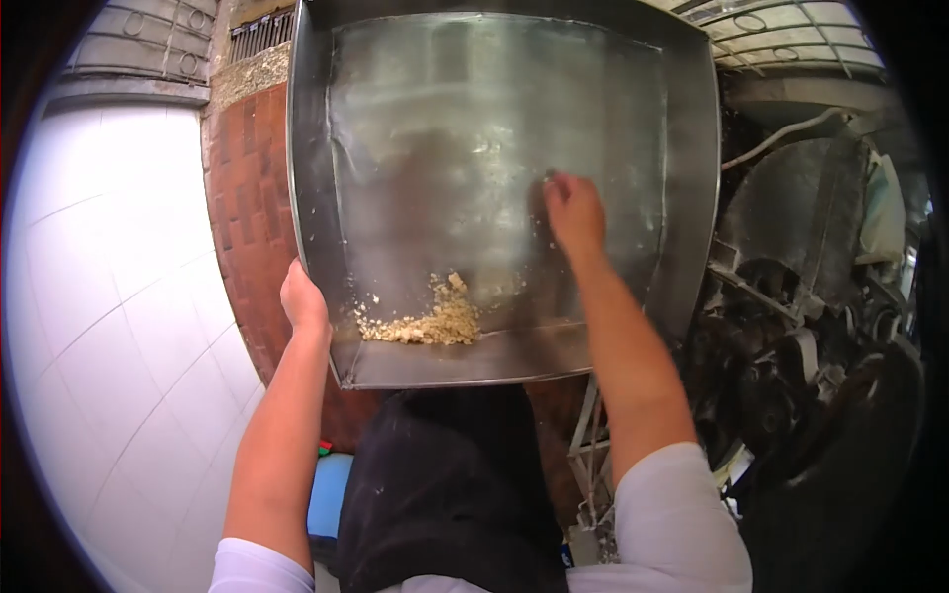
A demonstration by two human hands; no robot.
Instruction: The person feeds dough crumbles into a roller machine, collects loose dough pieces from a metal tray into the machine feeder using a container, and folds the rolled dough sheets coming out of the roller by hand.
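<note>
A large square metal tray (pixel 514 366) with raised walls is in front of my body. Pale yellow crumbs (pixel 430 324) lie heaped in its near left corner, with a few bits scattered over the bottom. My left hand (pixel 303 298) is closed on the tray's left wall near that corner, its fingers partly hidden behind the metal. Over the right half of the tray bottom, my right hand (pixel 575 212) is curled shut and slightly blurred. Whether anything is inside its fingers is hidden.
A white tiled wall (pixel 119 296) rises on the left above red brick flooring (pixel 252 188). Dark machinery (pixel 781 376) with a round cover stands close on the right. Metal grilles (pixel 791 35) are at the back. Something blue (pixel 329 494) is by my left leg.
</note>
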